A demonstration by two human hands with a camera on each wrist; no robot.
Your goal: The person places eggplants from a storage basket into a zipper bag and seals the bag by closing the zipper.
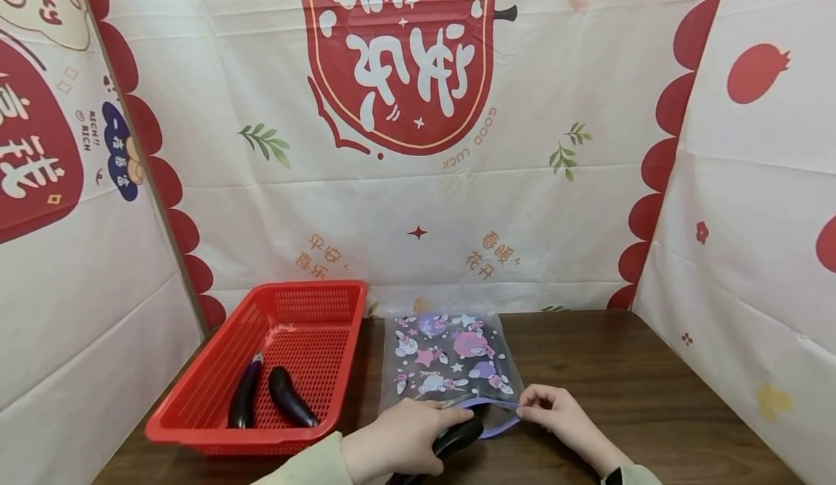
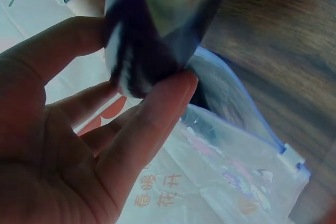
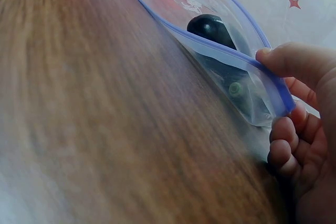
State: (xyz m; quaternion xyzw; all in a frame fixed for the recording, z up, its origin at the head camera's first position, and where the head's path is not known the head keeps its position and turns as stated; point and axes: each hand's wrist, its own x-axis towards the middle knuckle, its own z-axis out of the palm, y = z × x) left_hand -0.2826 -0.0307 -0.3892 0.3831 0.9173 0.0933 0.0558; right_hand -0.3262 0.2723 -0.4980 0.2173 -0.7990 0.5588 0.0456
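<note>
My left hand [image 1: 408,438] grips a dark eggplant [image 1: 459,438] at the mouth of a clear zip bag [image 1: 426,382] printed with cartoon figures and stars. In the left wrist view the eggplant [image 2: 139,51] looks blurred, held between thumb and fingers. My right hand [image 1: 563,418] pinches the right corner of the bag's purple zip edge [image 3: 278,90], and the mouth gapes. Inside the bag, the right wrist view shows a dark rounded eggplant end [image 3: 210,29] and a green stem end [image 3: 236,88] through the plastic. A white slider [image 2: 290,157] sits at the other end of the zip.
A red perforated basket [image 1: 312,438] stands left of the bag, with two eggplants in it, one longer [image 1: 244,396] and one curved [image 1: 289,398]. Brown wood-grain table [image 1: 588,354] lies under everything. Printed cloth walls [image 1: 418,202] rise at the back and both sides.
</note>
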